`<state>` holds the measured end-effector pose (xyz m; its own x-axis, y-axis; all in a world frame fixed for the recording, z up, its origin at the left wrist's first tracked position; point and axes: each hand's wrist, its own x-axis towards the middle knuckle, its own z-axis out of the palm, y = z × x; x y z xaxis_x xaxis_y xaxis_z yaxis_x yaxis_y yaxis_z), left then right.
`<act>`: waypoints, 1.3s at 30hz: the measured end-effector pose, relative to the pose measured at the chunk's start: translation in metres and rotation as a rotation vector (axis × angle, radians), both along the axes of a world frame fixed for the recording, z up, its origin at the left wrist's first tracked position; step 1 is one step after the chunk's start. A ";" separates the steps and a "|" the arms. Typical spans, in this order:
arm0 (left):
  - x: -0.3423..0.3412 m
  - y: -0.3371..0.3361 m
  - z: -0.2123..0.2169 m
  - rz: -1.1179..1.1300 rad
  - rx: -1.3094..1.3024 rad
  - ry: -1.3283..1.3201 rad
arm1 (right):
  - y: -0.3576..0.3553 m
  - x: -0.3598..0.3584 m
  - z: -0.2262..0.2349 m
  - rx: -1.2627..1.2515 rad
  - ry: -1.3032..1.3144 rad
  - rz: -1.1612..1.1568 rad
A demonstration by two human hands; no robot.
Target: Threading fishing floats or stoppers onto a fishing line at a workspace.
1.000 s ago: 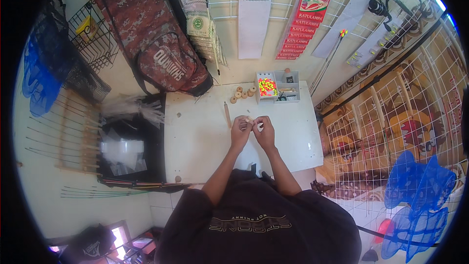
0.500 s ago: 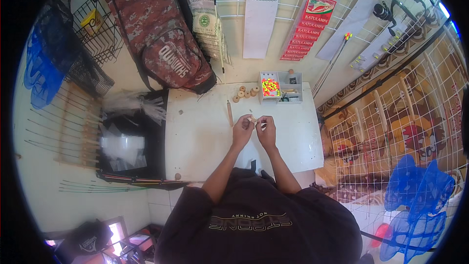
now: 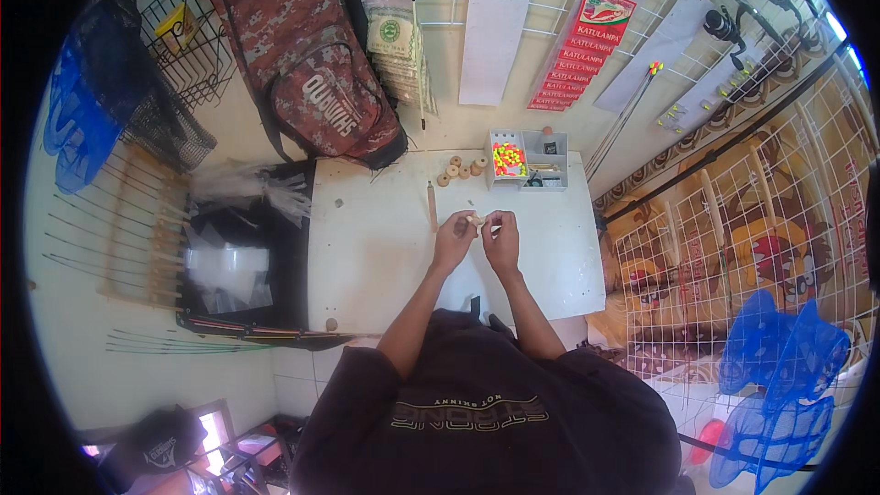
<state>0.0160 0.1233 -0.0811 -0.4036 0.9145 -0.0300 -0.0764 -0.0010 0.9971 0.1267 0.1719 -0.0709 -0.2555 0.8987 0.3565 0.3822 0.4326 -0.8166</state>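
1. The white table (image 3: 385,257) gives firm support; the forearms are best braced low over it.
2. The left hand (image 3: 455,236) pinches a small pale wooden piece (image 3: 476,219) above the tabletop.
3. The right hand (image 3: 501,235) has its fingertips closed beside the piece; whether they grip it I cannot tell.

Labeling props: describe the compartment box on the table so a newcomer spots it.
On the white table, look at the far edge by the wall. The grey compartment box stands right of a cluster of small wooden spools; one compartment is packed with bright yellow-and-pink beads.
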 end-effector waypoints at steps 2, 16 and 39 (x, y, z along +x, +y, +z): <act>0.002 -0.002 0.005 -0.014 -0.031 -0.032 | 0.007 0.004 0.000 -0.031 0.050 -0.024; -0.004 -0.004 0.013 -0.150 0.047 -0.244 | 0.020 0.002 0.015 -0.417 0.438 0.146; -0.017 0.004 -0.006 0.061 0.036 -0.128 | 0.032 0.002 0.008 -0.617 0.425 0.268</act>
<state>-0.0007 0.1272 -0.0867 -0.4533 0.8898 -0.0523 -0.2013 -0.0451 0.9785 0.1288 0.2037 -0.0633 -0.4446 0.8930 -0.0697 -0.0693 -0.1119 -0.9913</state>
